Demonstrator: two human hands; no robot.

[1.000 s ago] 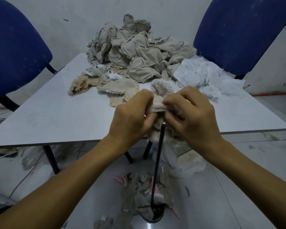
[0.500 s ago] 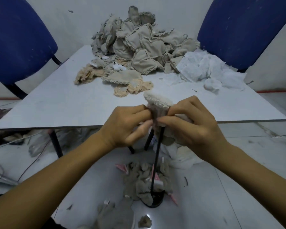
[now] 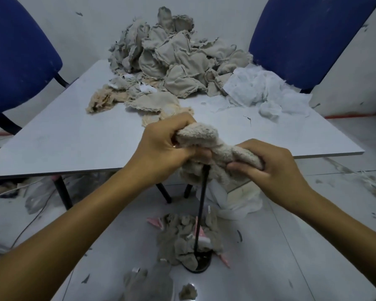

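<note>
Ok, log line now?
left hand: grips fuzzy beige fabric piece | right hand: grips its other end | thin black rod: top under fabric

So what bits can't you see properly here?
- Head view, top of the black rod: hidden behind the fuzzy cloth.
- Head view, cloth's full shape: bunched inside the left hand and right hand.
- Head view, rod's base: partly under grey scraps.
- Head view, left blue chair, right blue chair: cut off by the picture's edges.
</note>
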